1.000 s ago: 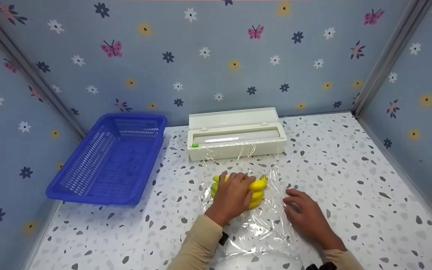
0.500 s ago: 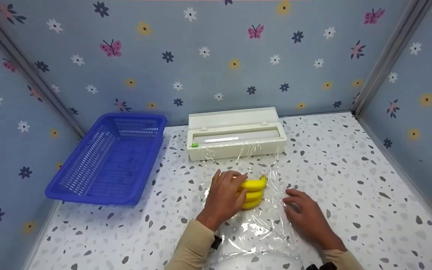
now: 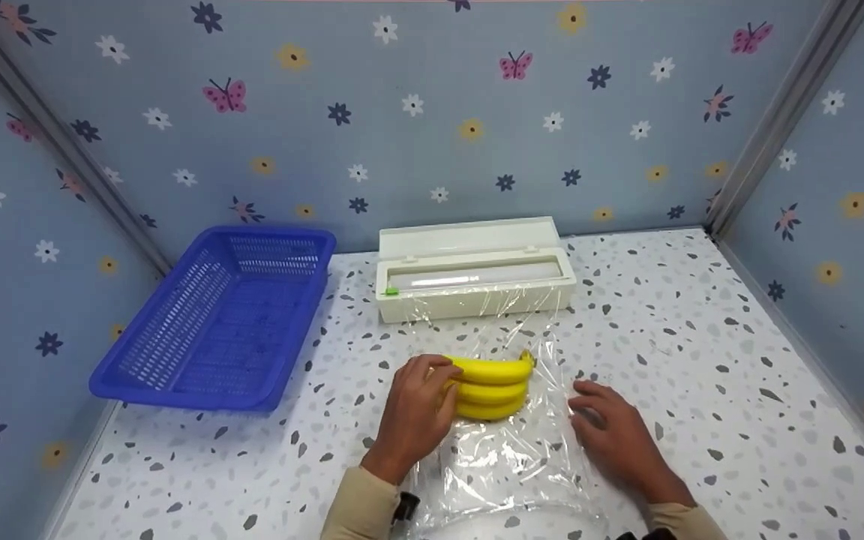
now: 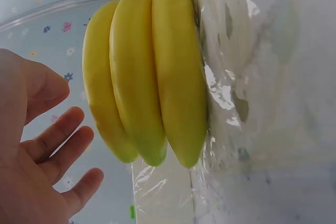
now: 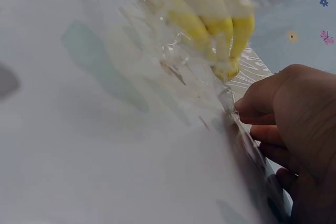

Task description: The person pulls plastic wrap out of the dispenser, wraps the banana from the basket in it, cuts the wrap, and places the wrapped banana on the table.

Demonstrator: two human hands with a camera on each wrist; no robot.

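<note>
L hand (image 3: 413, 411) empty, fingers loosely spread, nearer to bananas (image 3: 490, 391): they lie on film (image 3: 503, 469) just to its R, long axis approx. L–R, stem end (image 3: 527, 357) toward R hand (image 3: 621, 439), fingers relaxed at film's R edge.

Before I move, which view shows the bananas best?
The left wrist view: it shows the three bananas close up and unobstructed, down to their greenish tips. The head view adds the stem, but the left grip hides the tips. The right wrist view shows them partly through clear film, tips out of frame.
</note>
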